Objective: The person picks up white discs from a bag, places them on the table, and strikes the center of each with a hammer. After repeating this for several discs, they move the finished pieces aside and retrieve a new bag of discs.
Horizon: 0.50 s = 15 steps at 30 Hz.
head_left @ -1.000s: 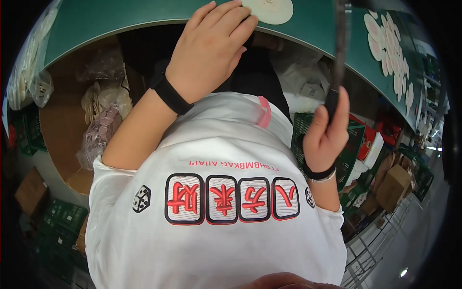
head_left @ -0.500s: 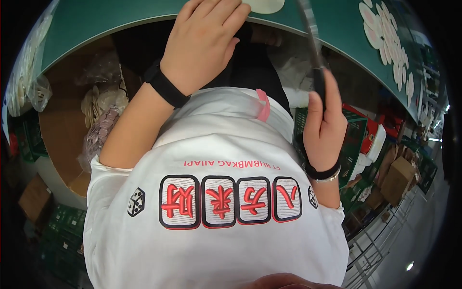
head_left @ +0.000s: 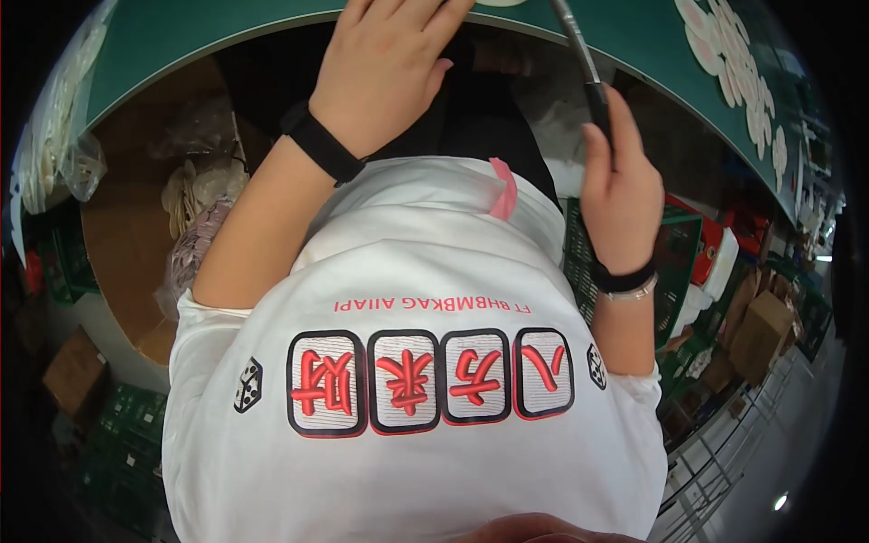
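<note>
My left hand (head_left: pixel 385 68), with a black band at the wrist, reaches over the near edge of the green table (head_left: pixel 208 27). Its fingers are stretched and slightly apart, and some fingertips leave the picture at the top. Close by them, the rim of a pale flat piece (head_left: pixel 500 3) shows on the table. My right hand (head_left: pixel 620 195) is closed round the black handle of a slim tool (head_left: pixel 579 50) with a long silvery metal part. The tool points up toward the table; its far end is cut off, so its exact kind cannot be told.
Many pale flat cutouts with pinkish centres (head_left: pixel 738 77) lie on the table's right side. Clear bags of pale pieces (head_left: pixel 54 136) hang at the left edge. Below stand an open cardboard box (head_left: pixel 118 235), green crates (head_left: pixel 674 262) and a brown carton (head_left: pixel 760 335).
The tool and my right hand have shifted slightly, the hand lower and to the right in the picture. My left hand has moved a little up with the view. Both keep their pose.
</note>
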### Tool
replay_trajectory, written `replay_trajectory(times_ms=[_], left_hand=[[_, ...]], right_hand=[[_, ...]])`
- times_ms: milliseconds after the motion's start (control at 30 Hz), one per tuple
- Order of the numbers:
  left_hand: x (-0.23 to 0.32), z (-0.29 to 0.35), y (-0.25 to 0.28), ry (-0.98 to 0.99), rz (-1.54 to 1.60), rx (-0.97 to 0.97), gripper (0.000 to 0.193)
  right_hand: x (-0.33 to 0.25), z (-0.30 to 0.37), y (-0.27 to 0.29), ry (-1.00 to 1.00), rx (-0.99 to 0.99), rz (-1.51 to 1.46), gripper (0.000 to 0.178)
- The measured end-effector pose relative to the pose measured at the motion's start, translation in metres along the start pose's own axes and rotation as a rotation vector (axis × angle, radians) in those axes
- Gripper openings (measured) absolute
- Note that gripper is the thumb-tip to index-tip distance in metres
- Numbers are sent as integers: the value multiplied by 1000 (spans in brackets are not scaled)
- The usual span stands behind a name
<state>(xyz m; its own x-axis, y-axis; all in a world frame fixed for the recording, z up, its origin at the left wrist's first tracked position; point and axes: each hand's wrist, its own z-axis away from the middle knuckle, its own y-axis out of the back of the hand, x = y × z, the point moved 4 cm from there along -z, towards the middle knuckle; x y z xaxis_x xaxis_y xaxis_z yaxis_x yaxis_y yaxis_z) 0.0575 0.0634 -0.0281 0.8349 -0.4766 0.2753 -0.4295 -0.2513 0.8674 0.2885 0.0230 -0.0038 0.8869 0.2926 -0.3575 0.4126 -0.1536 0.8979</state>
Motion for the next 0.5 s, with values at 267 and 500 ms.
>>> replay_trajectory(times_ms=[267,500], left_hand=[[0,-8,-1,20,10,-13,67],[0,-17,10,6,2,27,65]], right_hand=[[6,-23,4,-6,7,-4,42],[2,-32,6,122,177,-99,40]])
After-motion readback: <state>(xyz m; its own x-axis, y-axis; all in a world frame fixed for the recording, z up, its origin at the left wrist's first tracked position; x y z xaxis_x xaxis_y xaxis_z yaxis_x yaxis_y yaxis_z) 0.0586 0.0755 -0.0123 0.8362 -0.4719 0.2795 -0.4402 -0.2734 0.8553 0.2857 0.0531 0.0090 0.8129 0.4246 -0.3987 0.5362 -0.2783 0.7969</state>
